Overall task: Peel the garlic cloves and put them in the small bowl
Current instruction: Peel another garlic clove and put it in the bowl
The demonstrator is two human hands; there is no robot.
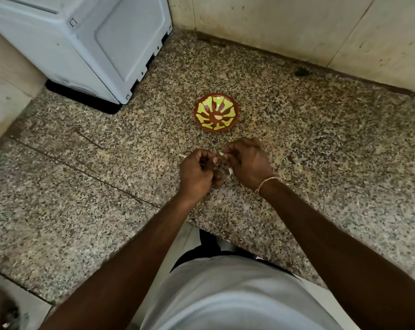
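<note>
A small brown bowl (215, 100) with a yellow-green pattern stands on the speckled granite counter (320, 144), with one pale peeled clove (218, 117) lying in it. Just in front of the bowl my left hand (197, 173) and my right hand (248, 163) are held close together above the counter. Both pinch a garlic clove (220, 156) between their fingertips; most of the clove is hidden by the fingers. A thin strip of white skin (230, 171) hangs below the hands, and another bit of skin (182, 156) sticks out to the left of my left hand.
A white appliance (87, 39) stands at the back left of the counter. Tiled walls (296, 25) close off the back and the left side. The counter's front edge (225, 236) runs just in front of my body.
</note>
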